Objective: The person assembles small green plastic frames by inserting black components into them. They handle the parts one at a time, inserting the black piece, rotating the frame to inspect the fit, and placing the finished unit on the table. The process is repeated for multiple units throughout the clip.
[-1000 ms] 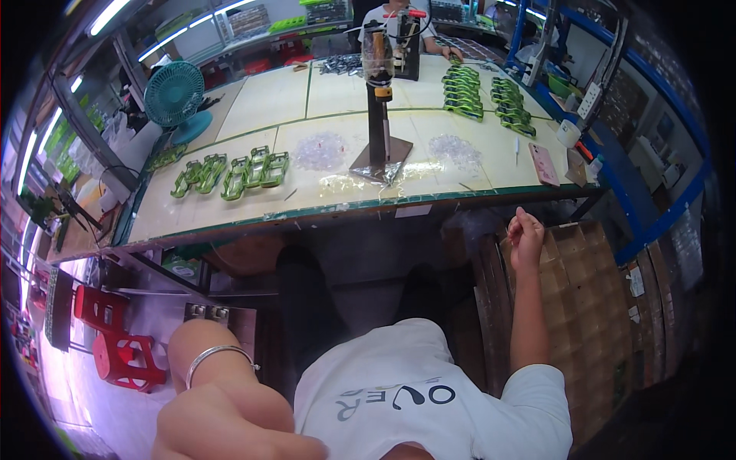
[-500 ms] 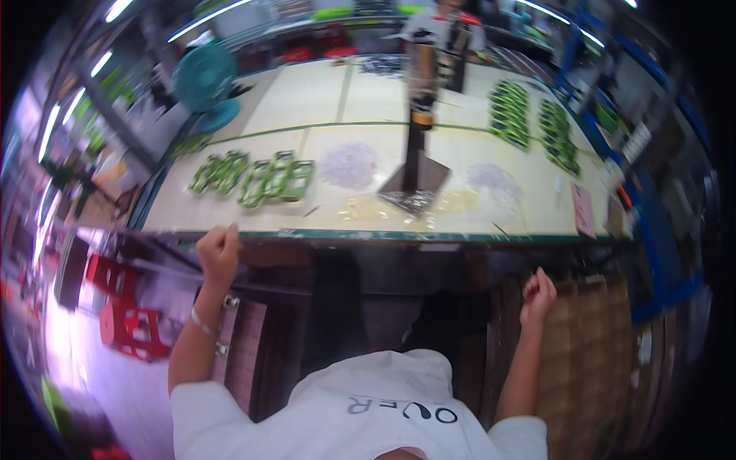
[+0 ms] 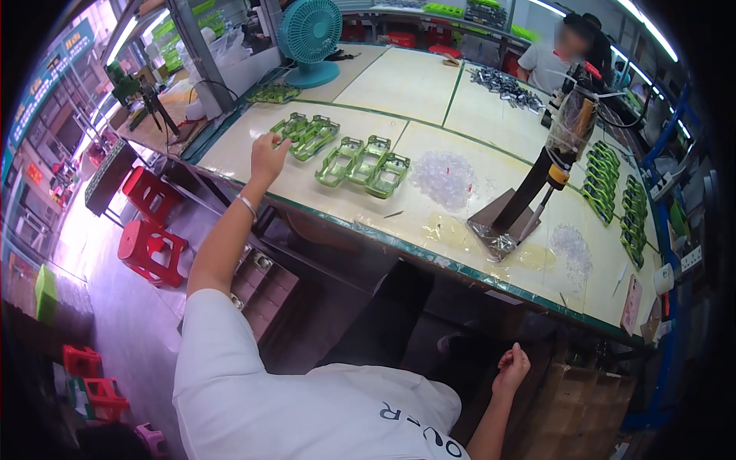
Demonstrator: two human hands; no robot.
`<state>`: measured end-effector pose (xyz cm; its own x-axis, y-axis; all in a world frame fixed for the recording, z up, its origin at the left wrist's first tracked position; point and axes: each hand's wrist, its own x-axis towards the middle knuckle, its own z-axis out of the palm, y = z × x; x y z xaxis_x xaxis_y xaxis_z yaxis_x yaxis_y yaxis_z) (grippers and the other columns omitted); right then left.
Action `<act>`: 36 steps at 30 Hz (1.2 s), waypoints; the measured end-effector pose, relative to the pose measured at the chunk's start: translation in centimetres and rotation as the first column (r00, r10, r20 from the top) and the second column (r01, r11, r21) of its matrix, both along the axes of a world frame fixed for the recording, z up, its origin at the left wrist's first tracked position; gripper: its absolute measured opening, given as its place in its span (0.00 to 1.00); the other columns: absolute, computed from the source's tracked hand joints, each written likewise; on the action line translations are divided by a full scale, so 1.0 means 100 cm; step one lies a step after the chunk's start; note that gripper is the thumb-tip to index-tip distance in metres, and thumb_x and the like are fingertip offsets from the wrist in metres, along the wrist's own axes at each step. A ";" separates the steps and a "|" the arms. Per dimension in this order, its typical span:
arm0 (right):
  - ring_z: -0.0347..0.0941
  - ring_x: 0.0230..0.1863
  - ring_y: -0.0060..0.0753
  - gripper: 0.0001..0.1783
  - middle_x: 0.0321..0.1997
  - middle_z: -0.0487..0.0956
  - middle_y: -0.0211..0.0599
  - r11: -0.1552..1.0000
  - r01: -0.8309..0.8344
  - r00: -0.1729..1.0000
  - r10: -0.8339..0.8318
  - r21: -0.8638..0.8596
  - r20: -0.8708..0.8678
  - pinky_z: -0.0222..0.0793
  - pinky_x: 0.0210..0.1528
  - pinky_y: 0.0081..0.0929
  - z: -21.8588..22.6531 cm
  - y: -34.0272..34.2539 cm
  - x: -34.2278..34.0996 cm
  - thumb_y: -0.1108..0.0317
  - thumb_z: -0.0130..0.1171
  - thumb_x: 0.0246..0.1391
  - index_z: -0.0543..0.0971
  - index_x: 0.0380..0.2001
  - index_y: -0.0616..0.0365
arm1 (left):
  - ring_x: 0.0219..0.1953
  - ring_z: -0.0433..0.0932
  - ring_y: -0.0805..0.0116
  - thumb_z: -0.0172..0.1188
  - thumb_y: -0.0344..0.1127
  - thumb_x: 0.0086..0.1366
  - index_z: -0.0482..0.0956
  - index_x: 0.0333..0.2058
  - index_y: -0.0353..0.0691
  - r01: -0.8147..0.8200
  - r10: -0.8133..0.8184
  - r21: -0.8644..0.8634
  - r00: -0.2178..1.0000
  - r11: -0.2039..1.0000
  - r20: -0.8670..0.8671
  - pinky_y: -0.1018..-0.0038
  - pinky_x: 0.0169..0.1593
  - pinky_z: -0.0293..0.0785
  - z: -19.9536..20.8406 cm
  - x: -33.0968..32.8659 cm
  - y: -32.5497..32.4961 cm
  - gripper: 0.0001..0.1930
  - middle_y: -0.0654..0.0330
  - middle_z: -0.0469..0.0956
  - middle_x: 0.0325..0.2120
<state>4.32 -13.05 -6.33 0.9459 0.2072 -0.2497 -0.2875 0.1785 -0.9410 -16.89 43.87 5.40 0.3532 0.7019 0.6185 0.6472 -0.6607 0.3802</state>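
My left hand [image 3: 270, 159] reaches over the table's near left part. Its bent fingers are at the near left end of a row of green plastic frames [image 3: 316, 139]; whether they grip one is hidden. Beside that row stand more green see-through plastic frames [image 3: 364, 165], open in the middle. My right hand [image 3: 511, 371] hangs below the table's front edge, fingers loosely curled in, with nothing visible in it. A bench press [image 3: 529, 188] with a dark column and flat base leans across the view at the table's front, between two heaps of clear small parts [image 3: 445, 180] [image 3: 571, 251].
A teal fan [image 3: 310, 34] stands at the back left. Green parts in rows [image 3: 601, 180] line the right side. A pink phone-like slab [image 3: 631, 303] lies at the right corner. Red stools [image 3: 152, 249] stand on the left floor. A person [image 3: 556, 57] is across the table.
The view has turned leftward and tilted. My left hand has gone from in front of the table edge to the green frames. My right hand remains below the edge.
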 end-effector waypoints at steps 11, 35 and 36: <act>0.58 0.11 0.17 0.16 0.10 0.64 0.27 0.996 -0.088 0.996 0.088 -0.028 0.011 0.51 0.13 0.14 0.000 0.027 -0.005 0.66 0.52 0.48 0.64 0.10 0.54 | 0.45 0.67 0.54 0.46 0.49 0.57 0.75 0.38 0.42 -0.041 -0.095 -0.305 0.904 0.951 -0.417 0.67 0.48 0.62 0.000 0.048 0.040 0.19 0.47 0.67 0.42; 0.58 0.09 0.18 0.16 0.09 0.64 0.28 0.989 -0.146 0.989 0.146 0.026 -0.007 0.52 0.11 0.16 -0.011 0.017 -0.017 0.66 0.50 0.48 0.64 0.10 0.54 | 0.32 0.72 0.56 0.52 0.28 0.50 0.71 0.29 0.34 0.607 -0.557 -0.032 0.705 0.794 -0.440 0.66 0.38 0.67 -0.005 0.097 -0.162 0.07 0.54 0.73 0.22; 0.58 0.09 0.18 0.16 0.09 0.64 0.28 0.990 -0.140 0.990 0.140 0.024 -0.006 0.52 0.11 0.15 -0.011 0.015 -0.020 0.66 0.50 0.48 0.64 0.10 0.54 | 0.31 0.72 0.55 0.52 0.28 0.50 0.71 0.30 0.34 0.582 -0.557 -0.051 0.745 0.812 -0.367 0.66 0.36 0.67 -0.006 0.098 -0.161 0.08 0.53 0.73 0.23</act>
